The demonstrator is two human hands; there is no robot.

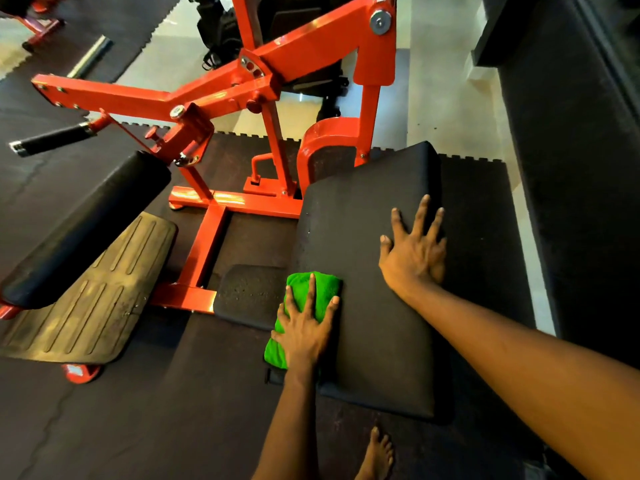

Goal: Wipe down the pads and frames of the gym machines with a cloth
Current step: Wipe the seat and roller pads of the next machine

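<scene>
Dim, warm indoor light. Glare streaks shine on the red frame (pixel 221 197) beyond the left hand (pixel 304 327), and the pale floor (pixel 446 98) past the right hand (pixel 414 251) is brightest. Under both hands the black pad (pixel 363 237) loses detail. Wide-angle bending curves the edges; far up-left of the left hand things blur

Black interlocking floor mats (pixel 104 410) lie over pale tiles (pixel 440 109), with a steel bar (pixel 90 57) lying upper left.
</scene>
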